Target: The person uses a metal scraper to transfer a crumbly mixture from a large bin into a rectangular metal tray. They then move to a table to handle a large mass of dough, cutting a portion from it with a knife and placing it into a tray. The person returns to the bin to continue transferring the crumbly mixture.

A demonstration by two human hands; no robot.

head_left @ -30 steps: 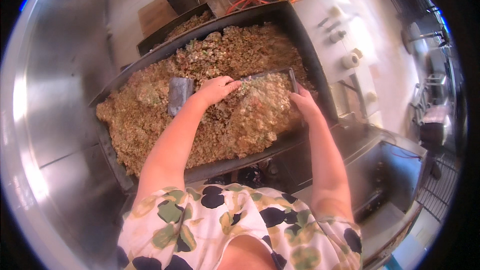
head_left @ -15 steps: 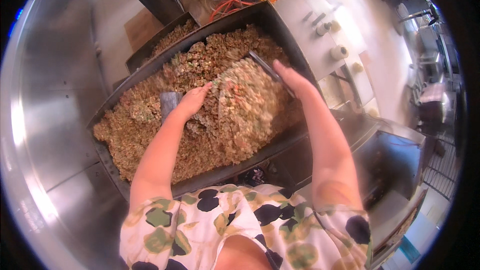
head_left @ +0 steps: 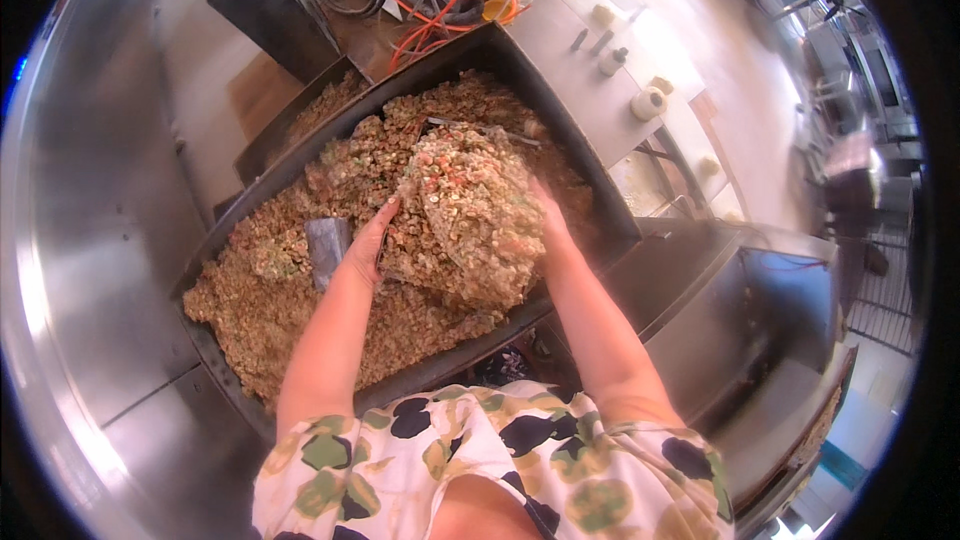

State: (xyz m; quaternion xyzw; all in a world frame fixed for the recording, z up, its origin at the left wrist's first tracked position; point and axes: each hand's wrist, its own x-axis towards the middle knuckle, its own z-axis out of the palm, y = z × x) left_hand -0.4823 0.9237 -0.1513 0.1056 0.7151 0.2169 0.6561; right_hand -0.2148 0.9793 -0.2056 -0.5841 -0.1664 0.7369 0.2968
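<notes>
A heaped mound of crumbly, granola-like mix, tan with red and green bits, rises between my hands. A thin metal edge shows at its far side; it looks like a shallow pan buried under the mix. My left hand cups the mound's left side, fingers pointing away from me. On the right side my right hand presses in, its fingertips partly hidden by mix. All this is inside a large dark metal bin full of the same mix. A grey block-like piece sticks up beside my left wrist.
Past the bin's far left corner is a smaller bin with more mix. Orange and grey cables lie beyond the far edge, near a dark box. White cylindrical parts stand to the right. Steel panels run along the left.
My right hand has left the upper right metal edge and moved nearer, onto the mound's right side. The metal edge has turned to lie across the far side. My left hand has shifted slightly nearer.
</notes>
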